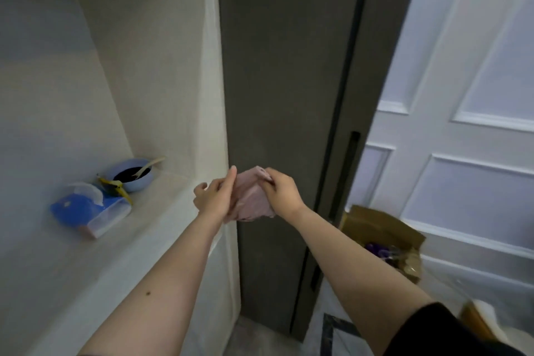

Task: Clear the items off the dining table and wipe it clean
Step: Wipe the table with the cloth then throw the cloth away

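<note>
Two bare forearms reach in from the near edge; the left hand (215, 196) and right hand (281, 189) wear no rings or gloves; a small dark mole marks the left forearm; a black sleeve (445, 329) covers the right upper arm.

Pale shelf (161, 211), blue bowl (134, 175), banana peel (115, 186), tissue pack (92, 211)

Crumpled pink cloth (252, 196) between hands (248, 195)

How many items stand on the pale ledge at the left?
3: a blue bowl at the back, a banana peel before it, a tissue pack nearest. Others may be hidden.
</note>
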The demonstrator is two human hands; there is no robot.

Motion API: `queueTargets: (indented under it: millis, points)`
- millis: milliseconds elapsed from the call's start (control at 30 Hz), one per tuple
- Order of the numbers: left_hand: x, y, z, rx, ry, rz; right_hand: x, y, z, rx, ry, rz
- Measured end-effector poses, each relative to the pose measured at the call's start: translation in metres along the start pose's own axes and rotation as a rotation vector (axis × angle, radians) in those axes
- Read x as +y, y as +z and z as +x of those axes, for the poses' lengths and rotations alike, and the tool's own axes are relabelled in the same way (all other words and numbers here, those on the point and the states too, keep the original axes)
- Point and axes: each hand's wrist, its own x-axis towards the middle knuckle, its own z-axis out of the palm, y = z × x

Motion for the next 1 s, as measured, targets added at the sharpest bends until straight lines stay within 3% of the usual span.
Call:
queueTargets:
  millis: [300, 567, 800, 1000]
  points:
    - [0.034, 0.075, -0.139, -0.566, 0.238, 0.055, 0.003, -0.131, -0.142, 0.333, 0.331, 0.099]
    - [0.056, 0.195, -0.296, -0.799, 0.426, 0.047, 0.026, -0.267, -0.295, 0.688, 0.519, -0.18]
    - [0.059, 0.281, -0.48, -0.951, 0.504, 0.094, 0.03, -0.368, -0.458, 0.956, 0.668, -0.209]
    - [0.061, 0.339, -0.633, -0.995, 0.562, 0.074, 0.036, -0.452, -0.577, 1.087, 0.744, -0.248]
